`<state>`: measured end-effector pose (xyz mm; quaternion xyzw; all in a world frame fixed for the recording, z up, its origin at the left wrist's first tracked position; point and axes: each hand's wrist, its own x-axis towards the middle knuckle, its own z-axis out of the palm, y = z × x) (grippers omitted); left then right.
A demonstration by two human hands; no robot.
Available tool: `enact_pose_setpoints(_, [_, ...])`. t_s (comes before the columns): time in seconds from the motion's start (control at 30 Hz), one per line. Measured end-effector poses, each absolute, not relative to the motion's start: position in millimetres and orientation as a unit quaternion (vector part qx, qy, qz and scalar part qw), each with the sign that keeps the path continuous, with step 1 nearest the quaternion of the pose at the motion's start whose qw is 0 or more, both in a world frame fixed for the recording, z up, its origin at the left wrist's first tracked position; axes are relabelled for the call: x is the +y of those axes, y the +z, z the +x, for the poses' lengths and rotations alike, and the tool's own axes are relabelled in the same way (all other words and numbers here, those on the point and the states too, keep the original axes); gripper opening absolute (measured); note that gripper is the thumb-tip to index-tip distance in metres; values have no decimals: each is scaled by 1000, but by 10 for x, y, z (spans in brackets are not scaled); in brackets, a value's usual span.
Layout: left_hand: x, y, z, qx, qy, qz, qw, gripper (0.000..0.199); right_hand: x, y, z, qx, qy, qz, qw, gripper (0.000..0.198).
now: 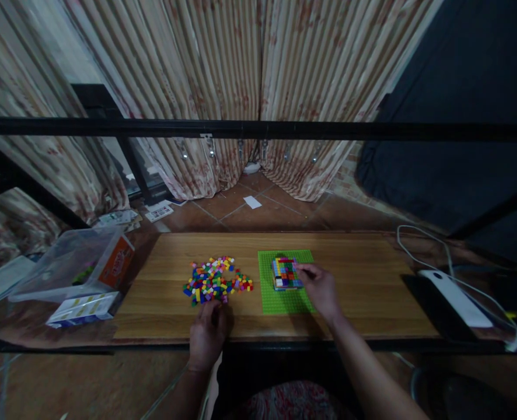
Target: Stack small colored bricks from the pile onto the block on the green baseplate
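Striped curtains [223, 70] behind, wooden board [355, 303] across lower middle of frame.
Head view: multicoloured brick block [285, 273] on green baseplate [269, 300], just right of centre; right hand [322, 289] fingertips at its right edge, bunched, cannot tell if holding a brick. Left hand [208, 332] lower, left of centre, fingers curled at near edge of loose bricks [215, 283]; hold unclear.

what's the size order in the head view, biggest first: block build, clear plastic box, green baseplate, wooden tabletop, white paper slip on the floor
1. Wooden tabletop
2. Clear plastic box
3. Green baseplate
4. Block build, partly behind the right hand
5. White paper slip, lying farther off
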<state>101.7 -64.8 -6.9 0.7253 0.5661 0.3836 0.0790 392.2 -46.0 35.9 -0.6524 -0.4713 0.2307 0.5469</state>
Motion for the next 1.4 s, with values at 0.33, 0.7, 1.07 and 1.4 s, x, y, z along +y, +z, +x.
enact_pose_setpoints(0.33, [-646,-85,1018,582,368,720,86,12,-397,295,3914,-547,187,-678,453,27])
enact_pose_setpoints(0.7, [-652,-80,1028,585,372,715,90,12,-322,388,3939,-581,164,-717,350,20])
enact_pose_setpoints(1.07, [-667,-44,1045,594,362,709,118,13,-264,405,3944,-582,159,-719,346,23])
enact_pose_setpoints(1.4, [-666,-63,1050,589,367,710,119,13,-293,355,3871,-550,137,-727,388,23])
